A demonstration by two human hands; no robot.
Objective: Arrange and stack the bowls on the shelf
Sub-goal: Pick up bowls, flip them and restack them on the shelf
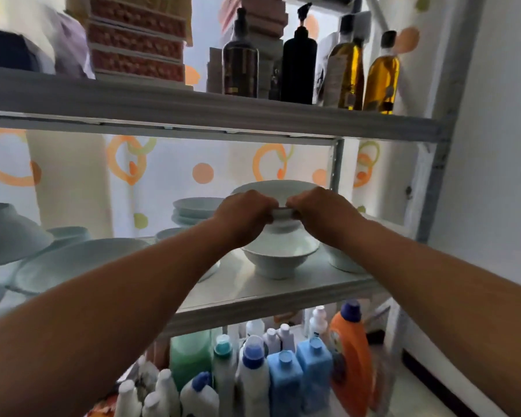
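Both bare forearms extended forward and upward, converging toward centre frame. Left hand (245, 219) raised at the end of a forearm entering from lower left, knuckles toward the camera, fingers curled closed in a pinch-type grip. Right hand (319, 216) set just beside it (fingertips nearly meeting those of the left), fingers likewise curled and closed. Wrists roughly level, slightly bent. Palms turned away, not visible.

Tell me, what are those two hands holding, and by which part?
A white bowl, gripped by its foot ring at the bottom: left hand and right hand pinch it from either side, above another bowl.
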